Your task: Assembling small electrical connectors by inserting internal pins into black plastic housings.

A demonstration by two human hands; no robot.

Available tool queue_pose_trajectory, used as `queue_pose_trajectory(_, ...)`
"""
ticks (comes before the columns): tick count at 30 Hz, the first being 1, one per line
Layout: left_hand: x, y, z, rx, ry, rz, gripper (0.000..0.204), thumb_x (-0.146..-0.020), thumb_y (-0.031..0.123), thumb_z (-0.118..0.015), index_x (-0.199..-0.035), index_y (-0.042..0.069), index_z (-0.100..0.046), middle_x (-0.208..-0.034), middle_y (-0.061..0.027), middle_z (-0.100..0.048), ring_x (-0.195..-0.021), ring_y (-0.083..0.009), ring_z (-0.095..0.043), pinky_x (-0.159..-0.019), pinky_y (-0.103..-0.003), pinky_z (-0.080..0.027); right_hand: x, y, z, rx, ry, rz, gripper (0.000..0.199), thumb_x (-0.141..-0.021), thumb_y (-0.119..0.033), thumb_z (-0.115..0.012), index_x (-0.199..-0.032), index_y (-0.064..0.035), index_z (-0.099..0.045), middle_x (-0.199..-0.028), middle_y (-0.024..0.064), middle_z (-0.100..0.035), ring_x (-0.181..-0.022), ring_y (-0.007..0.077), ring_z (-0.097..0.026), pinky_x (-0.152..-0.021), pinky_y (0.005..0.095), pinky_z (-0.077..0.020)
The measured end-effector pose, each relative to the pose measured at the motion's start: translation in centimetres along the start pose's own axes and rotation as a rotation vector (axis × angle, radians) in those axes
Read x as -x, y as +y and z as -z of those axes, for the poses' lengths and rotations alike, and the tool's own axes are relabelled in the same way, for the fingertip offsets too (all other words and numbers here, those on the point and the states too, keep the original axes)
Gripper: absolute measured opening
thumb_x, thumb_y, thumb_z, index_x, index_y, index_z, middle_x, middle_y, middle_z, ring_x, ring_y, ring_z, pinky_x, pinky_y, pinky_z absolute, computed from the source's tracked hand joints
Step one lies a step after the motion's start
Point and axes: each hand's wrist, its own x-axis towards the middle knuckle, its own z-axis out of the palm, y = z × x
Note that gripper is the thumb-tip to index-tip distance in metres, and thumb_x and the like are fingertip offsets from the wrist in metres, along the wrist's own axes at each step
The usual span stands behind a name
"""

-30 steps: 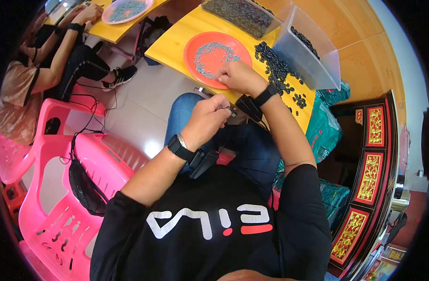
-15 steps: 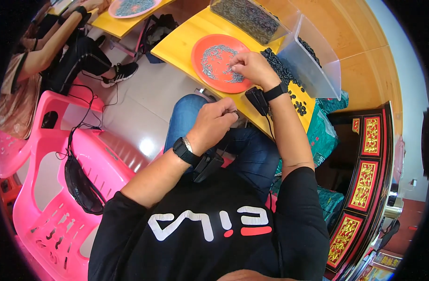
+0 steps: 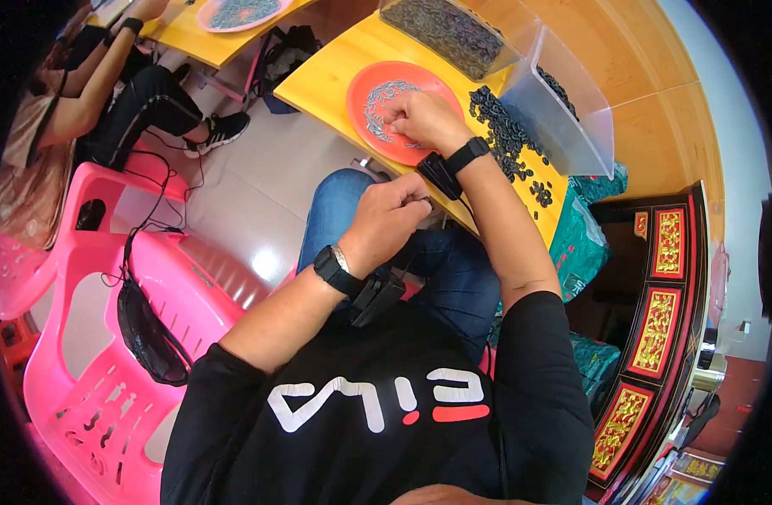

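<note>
Pink plastic chair (image 3: 108,353); black pouch (image 3: 146,324); clear bin (image 3: 571,109).

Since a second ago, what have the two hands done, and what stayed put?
The right hand reached forward from the table edge onto the orange plate, fingers now in the small metal pieces. The left hand stayed closed above the lap; what it holds is hidden. Plate, black pieces and clear bin did not move.

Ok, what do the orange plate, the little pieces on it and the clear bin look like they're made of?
The orange plate looks like smooth moulded plastic: uniform colour, soft sheen. The small grey pieces under the right hand glint like metal, though they are too small to be sure. The clear bin seems to be translucent, slightly frosted plastic, since the table shows through its walls.
</note>
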Motion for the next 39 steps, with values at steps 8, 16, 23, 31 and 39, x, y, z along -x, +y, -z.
queue_pose_trajectory(8,-0.2,0.2,0.0,0.182,-0.029,0.114,0.005,-0.083,0.01,-0.055,-0.083,0.006,-0.053,-0.066,-0.0001,-0.053,-0.057,-0.0086,-0.052,-0.051,-0.022,-0.041,-0.2,0.8,-1.7,0.373,0.156,0.168,0.011,-0.076,-0.011,-0.059,-0.082,-0.002,-0.058,-0.074,0.0182,-0.06,-0.07,0.0337,-0.059,-0.065,0.0414,-0.0469)
queue_pose_trajectory(16,-0.6,-0.2,1.0,0.484,0.033,0.225,0.005,-0.086,0.01,-0.05,-0.085,0.006,-0.053,-0.066,-0.003,-0.057,-0.056,-0.0125,-0.056,-0.05,-0.022,-0.043,2.9,1.6,0.4,-0.379,0.298,0.049,0.012,-0.081,-0.009,-0.06,-0.09,-0.0012,-0.06,-0.073,0.0051,-0.06,-0.066,0.0132,-0.058,-0.06,0.0281,-0.047)
queue_pose_trajectory(23,-0.6,0.1,0.8,0.535,0.117,0.215,0.005,-0.086,0.008,-0.051,-0.084,0.005,-0.054,-0.066,-0.003,-0.057,-0.054,-0.0113,-0.055,-0.048,-0.021,-0.042,9.2,-0.5,0.6,-1.041,0.353,-0.057,0.02,-0.087,-0.007,-0.06,-0.105,0.0008,-0.06,-0.083,0.0013,-0.062,-0.073,0.0078,-0.058,-0.069,0.0209,-0.0484)
queue_pose_trajectory(31,0.0,-0.1,-0.2,0.209,0.147,0.051,0.01,-0.087,0.01,-0.051,-0.082,0.002,-0.051,-0.064,-0.0026,-0.054,-0.053,-0.0101,-0.051,-0.049,-0.024,-0.04,13.5,-2.3,-1.9,-1.395,0.295,-0.14,0.01,-0.087,-0.009,-0.061,-0.094,-0.0017,-0.06,-0.081,0.0049,-0.065,-0.068,0.0095,-0.061,-0.065,0.0228,-0.0507)
queue_pose_trajectory(39,0.4,0.1,-0.4,-0.132,0.143,-0.073,0.013,-0.09,0.016,-0.051,-0.085,0.004,-0.05,-0.065,-0.0011,-0.052,-0.057,-0.008,-0.049,-0.052,-0.023,-0.039,14.2,-2.9,-3.1,-1.22,0.36,-0.05,0.011,-0.089,-0.012,-0.059,-0.091,-0.0014,-0.063,-0.078,0.0016,-0.063,-0.067,0.0059,-0.057,-0.062,0.0188,-0.0458)
